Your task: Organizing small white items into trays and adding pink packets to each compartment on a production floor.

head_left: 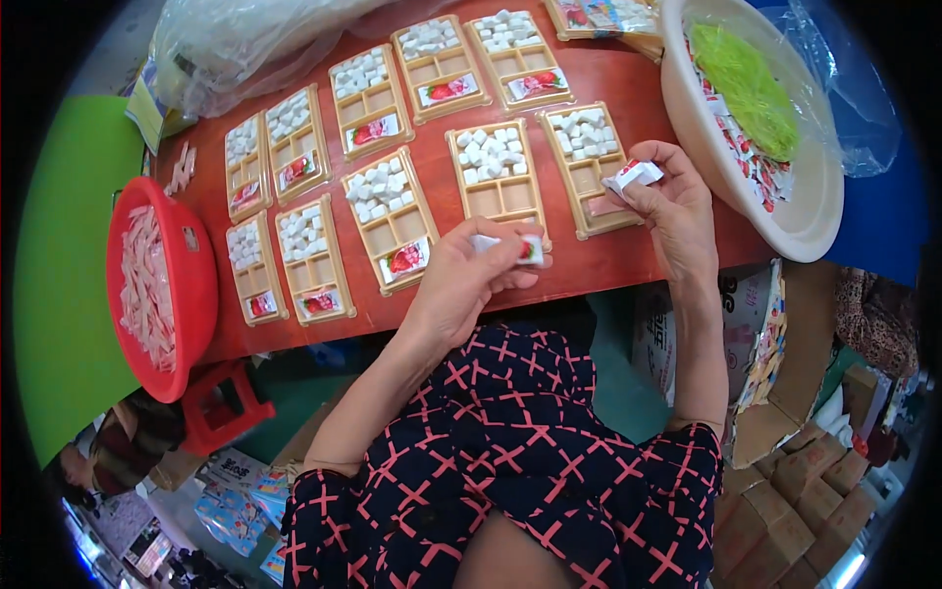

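Note:
My left hand [461, 275] is closed on a small white sachet with a strawberry print [530, 249], low over the near end of a tan compartment tray [502, 200]. In my right hand [675, 206], thumb and fingers pinch another white-and-red sachet [634, 178] beside the rightmost near tray [583, 180]. Both of these trays hold white marshmallow-like cubes [491, 154] in their far compartment. My left hand partly covers the front of its tray. Several other trays to the left and behind hold white cubes and a strawberry-print sachet each, such as this tray [397, 232].
A large cream basin [819, 211] on the right holds sachets and a bright green net or bag [744, 88]. At the left, a red basin [196, 285] contains pale pink wrapped strips. Clear plastic [231, 49] lies along the back; cardboard boxes [795, 491] stand at lower right.

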A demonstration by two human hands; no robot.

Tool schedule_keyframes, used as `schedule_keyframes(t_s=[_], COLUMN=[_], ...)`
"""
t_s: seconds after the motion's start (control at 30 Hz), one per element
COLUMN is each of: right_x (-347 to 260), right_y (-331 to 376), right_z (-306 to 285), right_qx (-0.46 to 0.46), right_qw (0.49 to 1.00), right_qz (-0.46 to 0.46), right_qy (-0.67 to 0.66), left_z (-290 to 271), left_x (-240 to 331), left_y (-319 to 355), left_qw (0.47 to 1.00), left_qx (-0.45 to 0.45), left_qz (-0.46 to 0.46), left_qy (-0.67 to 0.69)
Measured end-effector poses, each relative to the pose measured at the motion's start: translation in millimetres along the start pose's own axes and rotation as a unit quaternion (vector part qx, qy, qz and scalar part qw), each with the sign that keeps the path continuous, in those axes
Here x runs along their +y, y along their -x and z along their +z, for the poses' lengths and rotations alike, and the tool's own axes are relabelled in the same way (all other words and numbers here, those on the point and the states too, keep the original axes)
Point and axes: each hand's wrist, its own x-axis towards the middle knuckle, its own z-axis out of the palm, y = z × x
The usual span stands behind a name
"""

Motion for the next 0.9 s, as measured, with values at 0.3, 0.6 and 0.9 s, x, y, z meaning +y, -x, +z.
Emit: schedule_keyframes(t_s=[0.3,0.6,0.9], right_x=[15,30,32], right_y=[51,78,10], right_z=[25,12,-33], right_qx=[-0.023,0.001,0.026], right_qw=[0.995,0.941,0.672], right_qz=[0.032,-0.139,-0.497], right_qy=[0.097,0.308,0.548], left_z=[17,13,-4], left_x=[-19,-19,-1], left_y=[-4,10,1], left_qw=[0.978,0.879,0.999], left_qx=[-0.037,-0.059,0.018], left_qz=[0.094,0.183,-0.015], left_qy=[-0.183,-0.437,0.047])
